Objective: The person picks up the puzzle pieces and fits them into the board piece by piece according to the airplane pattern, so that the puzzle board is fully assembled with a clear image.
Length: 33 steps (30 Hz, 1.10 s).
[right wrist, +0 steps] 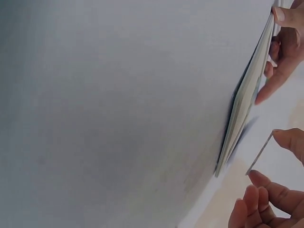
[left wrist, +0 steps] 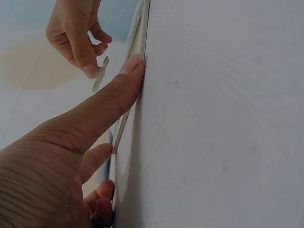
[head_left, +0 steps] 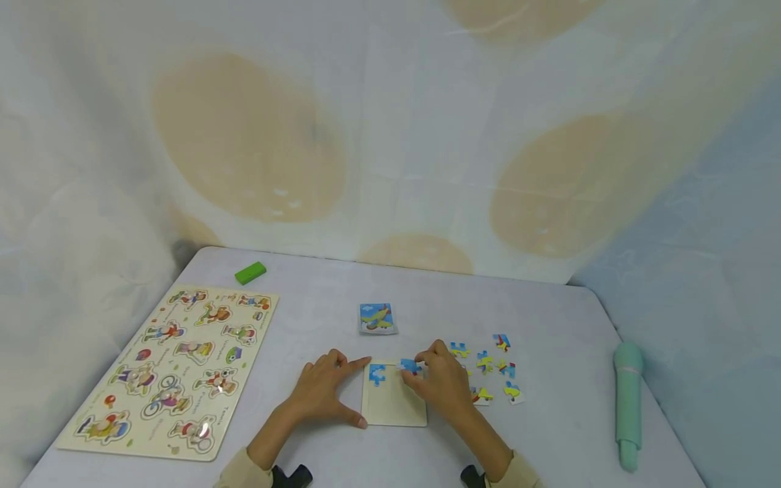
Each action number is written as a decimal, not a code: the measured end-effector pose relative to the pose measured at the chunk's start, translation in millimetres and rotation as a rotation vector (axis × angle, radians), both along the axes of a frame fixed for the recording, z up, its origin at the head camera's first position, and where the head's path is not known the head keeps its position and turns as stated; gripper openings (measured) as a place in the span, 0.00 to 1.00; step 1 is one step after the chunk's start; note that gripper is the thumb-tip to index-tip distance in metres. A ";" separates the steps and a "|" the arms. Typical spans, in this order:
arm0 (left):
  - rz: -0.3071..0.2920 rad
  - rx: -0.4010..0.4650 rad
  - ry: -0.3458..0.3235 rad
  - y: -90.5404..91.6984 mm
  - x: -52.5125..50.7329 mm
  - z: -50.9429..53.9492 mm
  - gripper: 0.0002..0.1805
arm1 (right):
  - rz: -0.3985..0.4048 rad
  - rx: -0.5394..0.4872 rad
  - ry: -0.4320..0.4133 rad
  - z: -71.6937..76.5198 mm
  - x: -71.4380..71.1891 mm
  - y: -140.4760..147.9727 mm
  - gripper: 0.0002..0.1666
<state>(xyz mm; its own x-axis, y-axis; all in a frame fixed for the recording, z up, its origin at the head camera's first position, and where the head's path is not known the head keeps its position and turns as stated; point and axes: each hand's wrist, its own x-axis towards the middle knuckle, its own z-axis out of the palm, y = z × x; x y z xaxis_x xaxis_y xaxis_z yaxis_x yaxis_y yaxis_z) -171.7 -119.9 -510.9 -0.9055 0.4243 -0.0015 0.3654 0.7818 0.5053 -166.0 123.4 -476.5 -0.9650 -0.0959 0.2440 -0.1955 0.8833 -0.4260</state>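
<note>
Head view: right hand pinches a puzzle piece at the tray's one o'clock. Left hand, fingers spread, touches its nine o'clock edge.

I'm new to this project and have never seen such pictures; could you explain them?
No machine: this is a person working bare-handed. The wide picture comes from a camera on the head, the second from the left wrist, the third from the right. On the white table lie a large cream board with colourful figures, a green rectangular block, a blue-and-yellow picture card, loose multicoloured jigsaw pieces and a pale green rod. The left hand touches a square cream tray holding one blue jigsaw piece; the right hand pinches another blue piece above it.
</note>
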 end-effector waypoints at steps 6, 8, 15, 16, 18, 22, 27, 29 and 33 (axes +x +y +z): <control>0.000 0.001 -0.009 -0.6 -0.1 -0.5 0.56 | 0.025 0.019 -0.019 -1.4 0.2 -6.6 0.23; 0.000 0.000 -0.007 -0.8 -0.3 -1.0 0.56 | 0.033 0.038 -0.023 -2.3 -0.8 -8.8 0.23; -0.002 -0.004 0.001 -1.0 -0.1 -1.1 0.56 | 0.063 0.108 -0.051 -4.0 -3.4 -16.8 0.25; -0.002 -0.003 0.004 -1.0 0.1 -0.8 0.56 | 0.068 0.111 -0.054 -4.2 -3.6 -17.7 0.25; -0.003 -0.003 0.009 -1.1 0.4 -0.6 0.56 | 0.075 0.116 -0.057 -4.4 -4.0 -19.6 0.26; -0.001 0.000 0.019 -1.8 1.2 0.4 0.57 | 0.097 0.144 -0.056 -6.1 -5.7 -22.7 0.25; 0.002 0.004 0.025 -1.8 2.2 1.4 0.57 | 0.108 0.210 -0.018 -9.0 -5.9 -23.4 0.28; 0.002 0.007 0.026 -1.2 2.6 1.9 0.57 | 0.108 0.254 0.021 -8.9 -4.1 -21.5 0.32; -0.001 0.006 0.028 -0.2 2.6 1.6 0.57 | 0.158 0.330 0.063 -5.4 4.2 -13.1 0.36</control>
<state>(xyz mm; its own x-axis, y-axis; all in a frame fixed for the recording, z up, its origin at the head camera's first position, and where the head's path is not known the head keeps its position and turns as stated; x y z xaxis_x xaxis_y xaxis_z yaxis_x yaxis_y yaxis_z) -169.0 -120.1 -509.2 -0.9049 0.4249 0.0258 0.3799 0.7787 0.4993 -161.9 110.3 -481.9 -0.9159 -0.3261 0.2339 -0.3575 0.9278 -0.1063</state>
